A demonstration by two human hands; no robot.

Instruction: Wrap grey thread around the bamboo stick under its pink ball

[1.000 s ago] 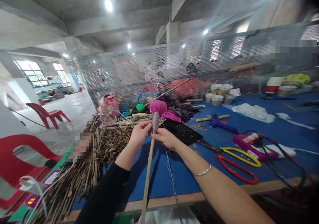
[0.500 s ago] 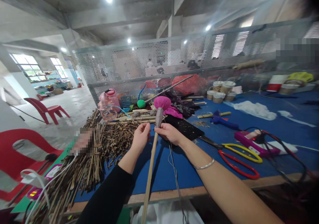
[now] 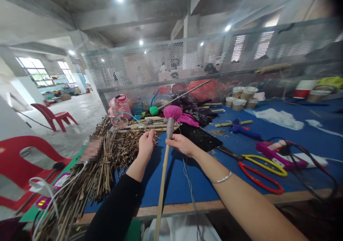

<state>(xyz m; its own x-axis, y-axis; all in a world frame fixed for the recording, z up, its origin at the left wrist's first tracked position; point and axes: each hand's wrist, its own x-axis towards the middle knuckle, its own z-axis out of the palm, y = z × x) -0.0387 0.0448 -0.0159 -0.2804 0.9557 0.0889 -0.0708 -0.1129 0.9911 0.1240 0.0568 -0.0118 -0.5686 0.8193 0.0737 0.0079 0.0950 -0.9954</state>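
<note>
My right hand (image 3: 182,144) pinches a long thin wooden stick (image 3: 162,183) just under its grey thread wrapping (image 3: 169,126). At the stick's upper end sits a round magenta cloth-covered head (image 3: 173,112). To the left of the stick, and apart from it, my left hand (image 3: 146,146) is closed with thumb and fingertips together; whatever it holds is too fine to make out. Loose grey thread (image 3: 189,187) hangs below my right hand, past the table edge. The stick slants toward me, its lower end out of view.
Bundled dry twigs (image 3: 103,166) cover the table's left side. On the right lie large scissors (image 3: 257,169) with red and yellow handles, a blue glue gun (image 3: 242,130) and a purple power strip (image 3: 280,156). A perforated metal screen (image 3: 150,65) stands behind; red chairs (image 3: 29,151) are at left.
My left hand has moved left, away from the stick. My right hand keeps its hold below the grey wrapping. The whole view has shifted slightly.
</note>
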